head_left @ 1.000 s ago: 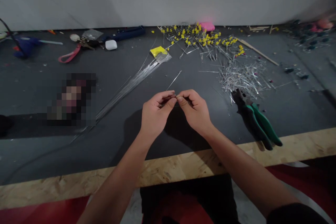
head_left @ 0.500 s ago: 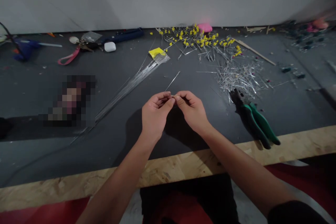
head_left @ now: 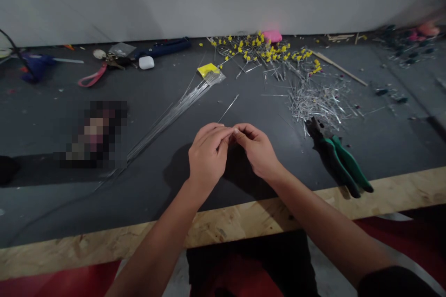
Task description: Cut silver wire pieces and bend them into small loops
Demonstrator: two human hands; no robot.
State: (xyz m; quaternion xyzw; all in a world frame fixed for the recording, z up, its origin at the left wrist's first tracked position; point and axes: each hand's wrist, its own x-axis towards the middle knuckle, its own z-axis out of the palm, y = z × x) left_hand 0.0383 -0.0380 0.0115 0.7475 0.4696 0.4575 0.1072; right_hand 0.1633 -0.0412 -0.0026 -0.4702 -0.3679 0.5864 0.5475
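While both hands meet over the dark grey table mat (head_left: 69,195), the left hand (head_left: 207,158) and the right hand (head_left: 257,148) pinch the short thin silver wire (head_left: 230,106) at their touching fingertips. The free end of the wire slants up and away toward the far side of the mat. All fingers of both hands are curled in and clenched around the pinch point.

Change against the frame half a second earlier:
- The left hand has rolled its knuckles over the wire, so its back faces the camera and its thumb is now covered.
- The right hand holds nearly the same place and pose.
- The things on the mat have not moved.

Count of items on the mat:
- One pair of green-handled pliers (head_left: 339,160), lying just right of the right hand.
- One bundle of long straight silver wires (head_left: 174,111), left of the hands, with one yellow label (head_left: 208,70) at its far end.
- One heap of short cut wire pieces (head_left: 317,100), beyond the pliers.
- One scatter of yellow-headed pins (head_left: 265,51) near the wall.
- One small white rounded case (head_left: 146,62), one pink strap (head_left: 91,76) and one blue handled tool (head_left: 36,64), at far left.
- One thin wooden stick (head_left: 339,69), at far right.
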